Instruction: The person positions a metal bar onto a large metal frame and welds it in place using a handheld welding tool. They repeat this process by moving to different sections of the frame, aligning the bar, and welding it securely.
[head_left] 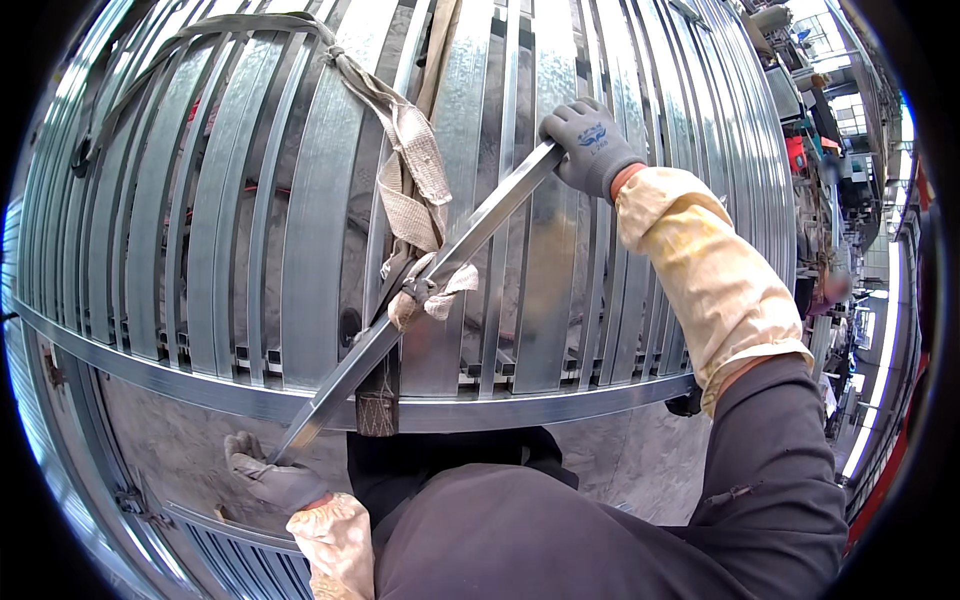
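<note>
I hold a long square metal tube (485, 212) slantwise above a large galvanized steel frame (330, 250). My right hand (590, 145), in a grey glove, is closed round the tube's upper far end. Down at the near left, my left hand (272, 478), also gloved in grey, grips the lower end; its fingers are partly hidden. A beige webbing strap (415, 160) lies over the frame's slats, twisted and knotted. Its knot (420, 288) rests against the middle of the tube. Just below, a dark strap end (377, 405) hangs over the frame's front rail.
The front rail (500, 412) curves across before my body. Another steel frame (235, 555) stands at the lower left. A grey concrete floor (640, 450) shows below the rail. Cluttered workshop gear, including a red object (796, 153), lies at the far right.
</note>
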